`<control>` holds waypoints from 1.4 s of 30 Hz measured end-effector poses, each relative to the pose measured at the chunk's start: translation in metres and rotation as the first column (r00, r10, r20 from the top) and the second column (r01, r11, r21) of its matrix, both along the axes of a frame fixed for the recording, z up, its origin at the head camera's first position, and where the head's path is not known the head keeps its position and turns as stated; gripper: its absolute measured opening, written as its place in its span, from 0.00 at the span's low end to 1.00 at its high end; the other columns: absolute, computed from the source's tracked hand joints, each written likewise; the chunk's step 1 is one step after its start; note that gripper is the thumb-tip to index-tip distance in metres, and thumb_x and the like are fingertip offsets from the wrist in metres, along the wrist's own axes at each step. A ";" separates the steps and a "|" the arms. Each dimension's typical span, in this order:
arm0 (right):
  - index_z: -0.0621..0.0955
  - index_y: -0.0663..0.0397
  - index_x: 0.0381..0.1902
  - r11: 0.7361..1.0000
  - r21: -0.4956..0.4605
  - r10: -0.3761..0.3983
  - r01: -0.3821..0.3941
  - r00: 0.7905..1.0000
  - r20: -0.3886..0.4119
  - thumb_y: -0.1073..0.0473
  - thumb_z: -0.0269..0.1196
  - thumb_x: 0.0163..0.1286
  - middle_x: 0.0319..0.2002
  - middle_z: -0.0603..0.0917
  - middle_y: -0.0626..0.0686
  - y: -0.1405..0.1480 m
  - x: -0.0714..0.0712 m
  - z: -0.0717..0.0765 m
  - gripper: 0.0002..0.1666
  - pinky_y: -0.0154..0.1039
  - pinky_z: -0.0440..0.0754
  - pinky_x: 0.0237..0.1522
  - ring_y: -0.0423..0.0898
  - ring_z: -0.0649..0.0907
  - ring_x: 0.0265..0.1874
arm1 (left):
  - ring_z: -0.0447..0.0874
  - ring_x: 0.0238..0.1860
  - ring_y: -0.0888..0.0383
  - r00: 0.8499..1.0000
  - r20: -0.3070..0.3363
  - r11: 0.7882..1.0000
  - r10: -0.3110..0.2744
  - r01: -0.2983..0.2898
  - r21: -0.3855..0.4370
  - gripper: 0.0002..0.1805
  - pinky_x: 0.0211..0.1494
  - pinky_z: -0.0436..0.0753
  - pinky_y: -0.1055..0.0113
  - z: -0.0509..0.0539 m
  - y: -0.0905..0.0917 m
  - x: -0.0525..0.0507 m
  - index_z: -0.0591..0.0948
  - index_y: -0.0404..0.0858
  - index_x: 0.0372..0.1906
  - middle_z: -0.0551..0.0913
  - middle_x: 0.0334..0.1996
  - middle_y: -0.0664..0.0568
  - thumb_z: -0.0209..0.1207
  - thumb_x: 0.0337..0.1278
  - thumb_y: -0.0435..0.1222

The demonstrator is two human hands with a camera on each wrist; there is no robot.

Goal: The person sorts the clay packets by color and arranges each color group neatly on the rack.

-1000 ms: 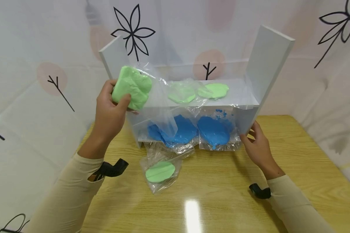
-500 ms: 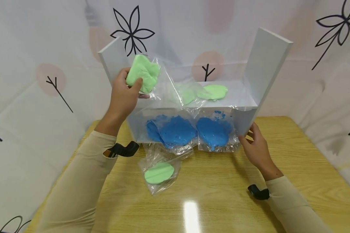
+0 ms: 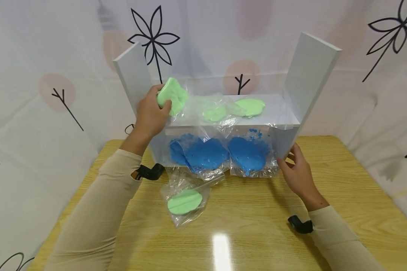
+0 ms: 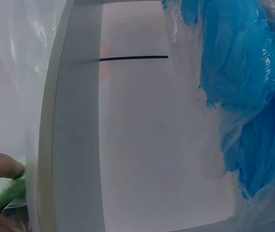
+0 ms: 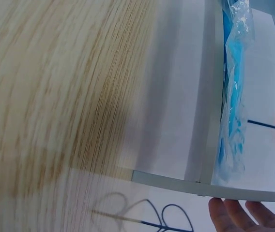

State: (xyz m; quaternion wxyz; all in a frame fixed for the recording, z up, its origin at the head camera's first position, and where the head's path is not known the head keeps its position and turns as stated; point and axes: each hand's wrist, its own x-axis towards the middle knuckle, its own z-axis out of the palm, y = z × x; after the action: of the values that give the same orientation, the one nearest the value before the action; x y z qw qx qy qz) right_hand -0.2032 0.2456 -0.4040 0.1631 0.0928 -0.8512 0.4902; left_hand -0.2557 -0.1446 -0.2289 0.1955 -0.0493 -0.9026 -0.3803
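Observation:
My left hand [image 3: 151, 116] pinches a lump of light green clay [image 3: 175, 96] in a clear plastic bag, thumb across its front. It is over the left end of the upper board of a white two-level shelf [image 3: 274, 118]. Two flattened green pieces in bags lie farther right on that board, one of them a green oval [image 3: 250, 107]. My right hand [image 3: 299, 177] grips the lower front edge of the shelf's right side panel [image 3: 308, 79]; in the right wrist view its fingertips [image 5: 236, 212] lie along the panel's outer face.
Bags of blue clay [image 3: 208, 153] fill much of the lower level, their plastic hanging over its front edge. Another bagged green oval [image 3: 184, 201] lies on the wooden table [image 3: 251, 226] before the shelf. A patterned cloth [image 3: 196, 37] hangs behind.
My left hand has carried the green clay rightward and up, then lowered it toward the upper board's left end. My right hand stays on the side panel.

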 end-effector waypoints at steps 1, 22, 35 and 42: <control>0.48 0.41 0.82 1.000 0.001 0.001 -0.001 1.000 0.001 0.57 0.53 0.77 0.74 0.61 0.68 0.000 0.000 0.000 0.42 0.72 0.72 0.59 0.73 0.68 0.68 | 0.78 0.49 0.48 1.000 0.002 1.000 0.005 -0.005 -0.010 0.29 0.48 0.81 0.55 -0.001 0.000 0.000 0.64 0.45 0.76 0.79 0.60 0.41 0.52 0.73 0.40; 0.48 0.40 0.82 1.000 0.013 0.009 -0.009 1.000 -0.020 0.59 0.54 0.77 0.74 0.62 0.67 -0.005 0.000 -0.003 0.43 0.72 0.73 0.58 0.73 0.69 0.67 | 0.65 0.73 0.43 0.997 -0.058 0.979 0.044 -0.054 -0.195 0.27 0.75 0.67 0.48 -0.015 -0.003 0.002 0.70 0.38 0.72 0.70 0.71 0.40 0.56 0.71 0.36; 0.47 0.40 0.82 0.999 0.037 0.004 -0.003 1.000 -0.022 0.58 0.55 0.77 0.74 0.62 0.67 0.000 -0.003 -0.003 0.44 0.71 0.74 0.57 0.73 0.70 0.67 | 0.80 0.46 0.41 0.796 -0.598 0.988 -0.093 0.001 -0.152 0.12 0.49 0.82 0.53 -0.051 -0.017 0.062 0.84 0.32 0.51 0.83 0.47 0.37 0.57 0.66 0.29; 0.48 0.41 0.81 0.999 0.040 -0.003 0.004 1.000 -0.018 0.59 0.55 0.76 0.73 0.63 0.66 0.000 -0.003 -0.002 0.43 0.71 0.74 0.57 0.72 0.71 0.66 | 0.82 0.41 0.48 0.813 -0.533 0.959 -0.235 0.106 -0.262 0.10 0.42 0.84 0.56 -0.091 -0.026 0.091 0.85 0.34 0.47 0.85 0.41 0.43 0.64 0.60 0.30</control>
State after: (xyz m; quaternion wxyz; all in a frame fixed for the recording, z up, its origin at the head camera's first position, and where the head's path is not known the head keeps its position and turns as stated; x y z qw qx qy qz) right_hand -0.2067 0.2461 -0.4063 0.1697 0.0990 -0.8595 0.4719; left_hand -0.1646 -0.1708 -0.3196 0.4090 -0.2606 -0.8340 -0.2631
